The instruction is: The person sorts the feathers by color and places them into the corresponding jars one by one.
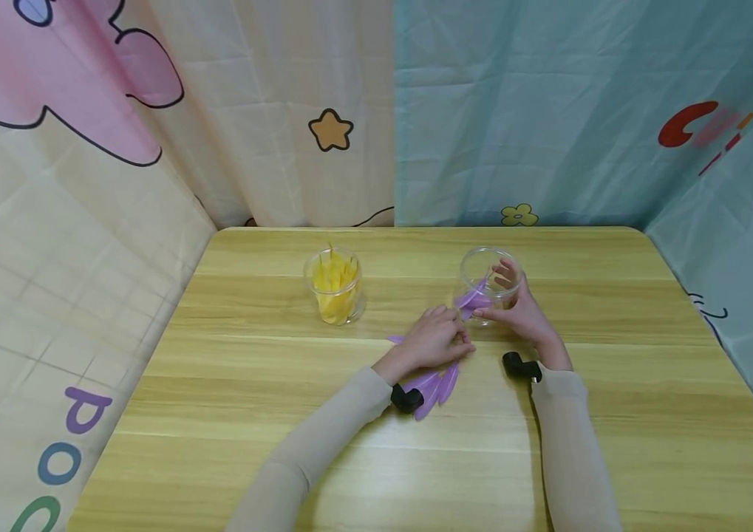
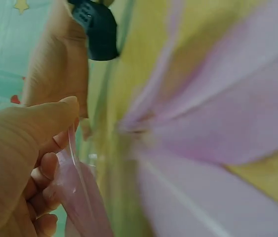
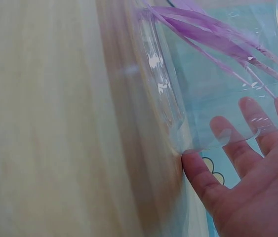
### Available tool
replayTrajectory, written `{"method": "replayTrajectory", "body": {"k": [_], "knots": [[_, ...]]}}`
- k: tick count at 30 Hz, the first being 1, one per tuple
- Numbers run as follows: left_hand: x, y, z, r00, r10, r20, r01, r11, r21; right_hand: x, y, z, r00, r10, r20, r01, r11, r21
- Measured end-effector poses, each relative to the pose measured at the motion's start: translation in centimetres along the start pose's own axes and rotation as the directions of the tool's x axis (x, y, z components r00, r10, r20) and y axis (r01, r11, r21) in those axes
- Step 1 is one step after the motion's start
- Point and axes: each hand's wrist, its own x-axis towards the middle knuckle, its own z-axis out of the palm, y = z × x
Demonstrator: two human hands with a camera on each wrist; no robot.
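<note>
Two hands work close together at the right of the table. The right hand (image 1: pixel 524 314) holds a clear plastic cup (image 3: pixel 203 123), thumb at the near side and fingers round the far side. Purple feathers (image 1: pixel 472 299) stand inside that cup, their shafts leaning toward its rim. Just left of the cup, the left hand (image 1: pixel 434 338) pinches a purple feather (image 2: pixel 82 192) by its pale shaft between thumb and fingers. Beneath the left hand and wrist, more purple feathers (image 1: pixel 447 383) lie fanned on the table, partly hidden by the arm.
A second clear cup (image 1: pixel 352 316) filled with yellow feathers (image 1: pixel 335 273) stands to the left, toward the back of the wooden table (image 1: pixel 250 414). Patterned curtains (image 1: pixel 443 111) hang behind the table and along both sides. Each wrist wears a black camera mount (image 1: pixel 519 366).
</note>
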Motion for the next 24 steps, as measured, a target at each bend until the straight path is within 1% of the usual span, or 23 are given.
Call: {"method": "replayTrajectory", "body": {"k": [4,9,12,14,16,18,20,21,22,24], "knots": [[-0.2,0.4,-1.3,0.998,-0.001,-0.065,-0.004,0.997,-0.079,0.0,0.1,-0.1,1.000,0.003,0.000,-0.003,1.000,-0.007],[-0.2,1.0,-3.1,0.992,0.001,-0.127,-0.026,0.981,-0.190,-0.1,0.0,-0.1,1.000,-0.003,0.013,0.004,1.000,-0.005],[-0.2,1.2,-3.8,0.984,0.010,-0.176,-0.057,0.963,-0.264,-0.1,-0.1,-0.1,1.000,-0.015,0.020,0.015,1.000,0.007],[-0.2,1.3,-4.3,0.975,0.017,-0.220,-0.089,0.942,-0.322,-0.1,-0.1,-0.1,1.000,-0.021,0.018,0.020,1.000,0.013],[0.0,1.3,-4.7,0.962,0.020,-0.273,-0.125,0.919,-0.375,-0.1,-0.1,-0.1,1.000,-0.021,0.017,0.021,1.000,0.017],[0.1,1.3,-5.1,0.945,0.004,-0.326,-0.151,0.891,-0.427,-0.1,-0.1,-0.1,1.000,-0.021,0.017,0.020,1.000,0.020],[0.4,1.3,-5.6,0.923,-0.028,-0.384,-0.176,0.856,-0.486,-0.1,-0.2,0.0,1.000,-0.012,0.018,0.011,1.000,0.025],[0.6,1.3,-5.9,0.909,-0.054,-0.413,-0.184,0.838,-0.514,-0.1,-0.3,0.0,1.000,-0.006,0.020,0.006,1.000,0.028],[0.7,1.3,-6.1,0.894,-0.088,-0.440,-0.192,0.811,-0.553,-0.1,-0.3,0.1,1.000,-0.005,0.020,0.004,0.999,0.032],[1.1,1.2,-6.7,0.853,-0.168,-0.494,-0.228,0.732,-0.642,-0.1,-0.4,0.1,1.000,0.004,0.019,-0.005,1.000,0.031]]}}
